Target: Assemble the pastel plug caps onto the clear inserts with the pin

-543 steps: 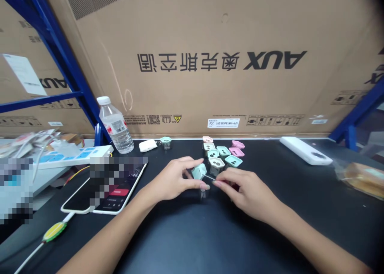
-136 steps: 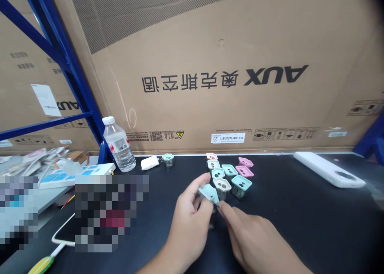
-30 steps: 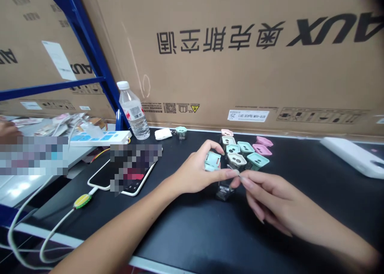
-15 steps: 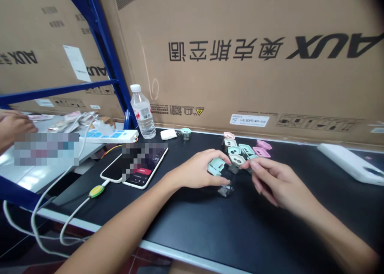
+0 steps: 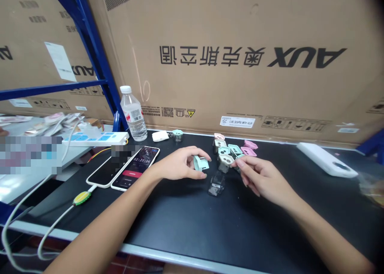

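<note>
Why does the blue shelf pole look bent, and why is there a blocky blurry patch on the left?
In the head view, the wide lens seems to curve the blue metal shelf upright and slant the grey front edge of the black table. Also in that view, a square-pixelled mosaic patch hides something on the left.

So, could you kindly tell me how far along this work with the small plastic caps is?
One mint-green cap sits on a clear base, apparently finished. The left hand holds another mint-green plastic cap, beside a bare clear square base. Still to do: the pastel cluster by the right hand, including flat pink caps.
</note>
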A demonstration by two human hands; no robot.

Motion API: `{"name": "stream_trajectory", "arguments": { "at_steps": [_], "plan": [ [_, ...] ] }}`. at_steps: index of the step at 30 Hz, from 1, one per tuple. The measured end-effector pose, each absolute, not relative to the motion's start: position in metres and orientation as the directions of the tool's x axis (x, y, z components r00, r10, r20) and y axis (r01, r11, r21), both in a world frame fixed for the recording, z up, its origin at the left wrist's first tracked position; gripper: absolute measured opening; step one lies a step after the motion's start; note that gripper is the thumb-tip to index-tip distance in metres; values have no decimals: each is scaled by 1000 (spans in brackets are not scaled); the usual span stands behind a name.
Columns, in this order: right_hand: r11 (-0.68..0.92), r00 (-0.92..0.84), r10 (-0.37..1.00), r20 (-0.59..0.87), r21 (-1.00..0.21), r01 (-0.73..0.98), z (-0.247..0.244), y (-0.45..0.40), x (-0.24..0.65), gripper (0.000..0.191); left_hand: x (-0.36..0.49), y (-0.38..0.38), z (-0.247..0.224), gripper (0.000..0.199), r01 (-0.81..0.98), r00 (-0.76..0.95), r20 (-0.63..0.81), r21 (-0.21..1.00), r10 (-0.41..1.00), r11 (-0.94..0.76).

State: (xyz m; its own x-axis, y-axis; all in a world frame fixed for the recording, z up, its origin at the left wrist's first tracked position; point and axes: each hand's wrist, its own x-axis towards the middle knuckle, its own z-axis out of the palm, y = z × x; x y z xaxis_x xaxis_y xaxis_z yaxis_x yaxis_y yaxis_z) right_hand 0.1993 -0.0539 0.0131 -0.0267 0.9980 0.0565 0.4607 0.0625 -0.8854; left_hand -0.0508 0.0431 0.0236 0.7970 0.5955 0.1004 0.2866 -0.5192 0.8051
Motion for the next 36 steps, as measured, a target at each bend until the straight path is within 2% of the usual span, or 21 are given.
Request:
{"name": "stream_trajectory", "arguments": {
  "at_steps": [3,6,8,12,15,17,19,23,27,29,32,36],
  "plan": [
    [53,-36,999,41,-869,491,13,-55,200,42,-54,48,22,50,390,801,27,734,598,-555],
    [58,-48,998,39,-852,520,13,-55,202,41,-55,51,17,57,485,787,-92,702,609,-521],
    [66,-59,997,41,-841,537,13,-55,202,42,-55,53,14,56,523,773,-128,683,621,-510],
    [76,-74,996,41,-805,588,15,-57,202,41,-56,54,10,46,542,772,-63,586,633,-603],
    [96,-99,994,41,-763,639,16,-59,198,41,-57,54,11,63,532,779,-54,586,625,-612],
    [120,-133,990,43,-745,656,15,-60,195,40,-58,54,12,67,545,773,-71,583,631,-602],
    [146,-182,983,32,-733,665,13,-60,191,39,-58,54,12,55,563,765,-72,557,640,-611],
    [155,-235,972,-20,-696,701,3,-57,184,51,-58,54,12,41,577,760,-51,512,648,-636],
    [154,-203,979,9,-681,716,-6,-54,180,44,-60,54,11,54,561,768,-33,516,639,-647],
    [156,-182,983,35,-688,709,-8,-54,178,49,-61,56,9,63,577,741,-12,523,672,-627],
    [167,-174,983,62,-699,696,-8,-56,176,55,-63,58,6,62,602,699,26,518,714,-608],
    [213,-169,977,130,-671,711,-3,-58,180,39,-64,59,5,52,606,698,52,487,714,-628]
  ]
}}
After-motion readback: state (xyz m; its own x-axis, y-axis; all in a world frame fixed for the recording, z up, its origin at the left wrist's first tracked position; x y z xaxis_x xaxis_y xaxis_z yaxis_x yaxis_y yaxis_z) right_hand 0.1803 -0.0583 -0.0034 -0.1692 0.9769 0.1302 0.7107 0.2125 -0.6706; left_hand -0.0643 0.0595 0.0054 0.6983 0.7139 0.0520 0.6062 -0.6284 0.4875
